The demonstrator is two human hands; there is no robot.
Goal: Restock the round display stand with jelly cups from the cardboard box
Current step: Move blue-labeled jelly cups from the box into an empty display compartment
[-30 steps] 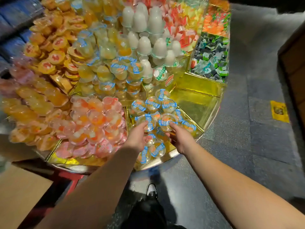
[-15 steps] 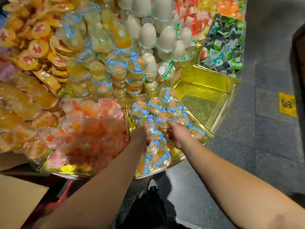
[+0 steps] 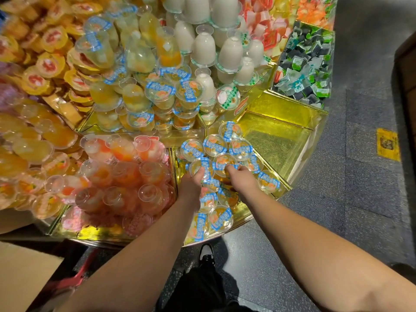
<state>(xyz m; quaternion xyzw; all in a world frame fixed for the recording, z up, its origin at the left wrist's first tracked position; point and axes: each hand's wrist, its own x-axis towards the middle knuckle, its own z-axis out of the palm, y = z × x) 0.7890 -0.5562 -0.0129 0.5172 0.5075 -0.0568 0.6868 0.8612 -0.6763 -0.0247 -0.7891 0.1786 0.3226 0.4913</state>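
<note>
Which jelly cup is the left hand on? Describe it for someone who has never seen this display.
Find the empty gold-foil compartment on the round stand's near edge. The compartment to its left holds clear jelly cups with blue-checked lids. The left hand grips the jelly cup nearest the pink-orange cups' divider.

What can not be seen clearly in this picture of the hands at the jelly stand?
- Left hand, head view: fingertips lie under a blue-lidded jelly cup, so the grip is partly hidden.
- Right hand: its fingers curl over another cup; the palm side is hidden.
- Cardboard box: cut off by the left and bottom edges, contents unseen.
- Lid print: too small to read.
- Pink cups: blurred.
</note>
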